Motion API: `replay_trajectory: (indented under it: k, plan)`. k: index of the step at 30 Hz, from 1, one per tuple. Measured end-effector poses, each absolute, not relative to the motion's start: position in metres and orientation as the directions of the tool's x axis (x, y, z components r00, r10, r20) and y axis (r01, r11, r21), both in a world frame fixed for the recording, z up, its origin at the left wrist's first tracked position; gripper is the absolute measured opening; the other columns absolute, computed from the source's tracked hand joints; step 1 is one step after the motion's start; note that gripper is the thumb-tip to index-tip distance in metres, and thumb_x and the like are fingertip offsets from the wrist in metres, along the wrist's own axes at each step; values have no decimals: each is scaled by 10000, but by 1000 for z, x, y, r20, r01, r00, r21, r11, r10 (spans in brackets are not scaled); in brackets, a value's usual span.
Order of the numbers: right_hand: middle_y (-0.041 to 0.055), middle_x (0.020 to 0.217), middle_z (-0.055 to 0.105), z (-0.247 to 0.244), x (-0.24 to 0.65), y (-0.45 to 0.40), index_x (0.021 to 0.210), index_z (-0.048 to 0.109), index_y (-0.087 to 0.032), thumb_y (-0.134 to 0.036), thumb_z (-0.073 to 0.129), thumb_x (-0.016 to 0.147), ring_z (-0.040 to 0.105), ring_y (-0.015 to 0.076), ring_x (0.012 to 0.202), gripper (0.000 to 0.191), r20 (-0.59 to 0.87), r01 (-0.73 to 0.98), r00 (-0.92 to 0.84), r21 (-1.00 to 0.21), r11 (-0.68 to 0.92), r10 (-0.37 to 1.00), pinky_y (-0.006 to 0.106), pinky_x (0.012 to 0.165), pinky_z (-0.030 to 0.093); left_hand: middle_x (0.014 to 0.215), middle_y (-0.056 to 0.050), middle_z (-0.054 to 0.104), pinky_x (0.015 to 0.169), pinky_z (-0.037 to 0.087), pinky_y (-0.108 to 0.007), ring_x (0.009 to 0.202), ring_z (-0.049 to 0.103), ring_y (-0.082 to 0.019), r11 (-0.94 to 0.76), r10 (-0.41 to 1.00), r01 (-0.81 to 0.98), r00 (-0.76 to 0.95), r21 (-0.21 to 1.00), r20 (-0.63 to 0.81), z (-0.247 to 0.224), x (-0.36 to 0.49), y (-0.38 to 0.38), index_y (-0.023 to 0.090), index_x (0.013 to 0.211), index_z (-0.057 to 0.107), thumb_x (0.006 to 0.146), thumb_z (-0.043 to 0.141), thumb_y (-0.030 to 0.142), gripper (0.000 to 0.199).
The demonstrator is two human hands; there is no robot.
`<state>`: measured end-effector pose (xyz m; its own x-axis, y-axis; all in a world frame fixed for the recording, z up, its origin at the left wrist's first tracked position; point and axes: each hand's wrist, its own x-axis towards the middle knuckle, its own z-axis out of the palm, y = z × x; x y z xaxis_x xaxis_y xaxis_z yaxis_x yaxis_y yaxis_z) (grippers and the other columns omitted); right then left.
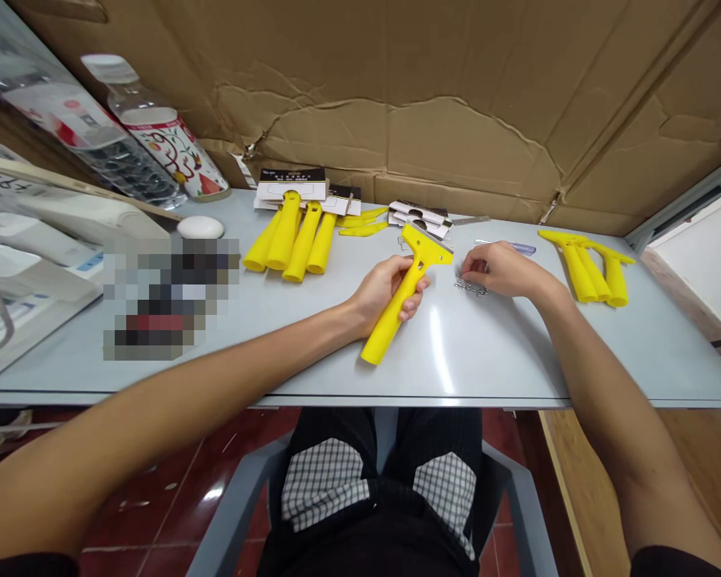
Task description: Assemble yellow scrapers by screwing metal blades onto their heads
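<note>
My left hand (390, 292) is wrapped round the handle of a yellow scraper (393, 316), held tilted with its wide head up and to the right. A thin metal blade edge shows along that head. Over a small pile of screws (476, 288) my right hand (493, 266) has its fingertips pinched together; whether a screw is between them is hidden. Just behind it lies a screwdriver with a translucent purple handle (521, 248). Several black-and-white cards (420, 216) lie stacked beyond the scraper's head, with a thin metal strip (472, 219) beside them.
Several yellow handles with cards (292, 232) lie at the back left, near loose yellow pieces (364, 230). More yellow scrapers (589, 268) rest at the right. Bottles (162, 132), a white oval object (200, 227) and a blurred patch (171, 300) are leftward. Cardboard (457, 136) walls the back.
</note>
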<state>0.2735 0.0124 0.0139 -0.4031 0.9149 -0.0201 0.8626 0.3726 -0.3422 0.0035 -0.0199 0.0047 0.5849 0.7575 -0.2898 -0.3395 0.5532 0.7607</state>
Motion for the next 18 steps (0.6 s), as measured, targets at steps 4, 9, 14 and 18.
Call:
replay_trajectory:
  k: [4, 9, 14, 18]
  plan:
    - [55, 857, 773, 16, 274, 12, 856, 759, -249, -267, 696, 925, 694, 255, 791, 96, 3, 866, -388, -340, 366, 922, 427, 777, 520, 805, 8, 663, 399, 424, -205, 474, 545, -101, 410, 840, -383, 513, 828, -179, 3, 3, -23, 213, 1124, 583, 965, 660, 328, 210]
    - [87, 922, 767, 31, 268, 4, 860, 722, -253, -413, 710, 947, 686, 273, 849, 183, 253, 756, -253, -551, 354, 934, 440, 786, 545, 860, 12, 650, 522, 527, -211, 645, 616, -107, 303, 893, -390, 435, 870, -116, 0, 4, -24, 185, 1239, 607, 782, 928, 344, 580]
    - [58, 914, 715, 40, 256, -5, 895, 728, -239, -582, 809, 910, 629, 213, 822, 353, 320, 470, -208, -796, 382, 924, 380, 730, 523, 813, 26, 573, 503, 521, -196, 666, 552, -86, 230, 906, -333, 417, 914, -76, -4, 6, -21, 144, 966, 683, 649, 1010, 421, 533]
    - [86, 1103, 746, 31, 248, -5, 888, 771, -240, -533, 853, 893, 673, 248, 1014, 305, 359, 349, -264, -830, 436, 895, 363, 736, 533, 741, 41, 569, 464, 485, -193, 582, 522, -76, 209, 902, -249, 422, 946, -88, -2, 5, -24, 167, 980, 692, 682, 989, 459, 512]
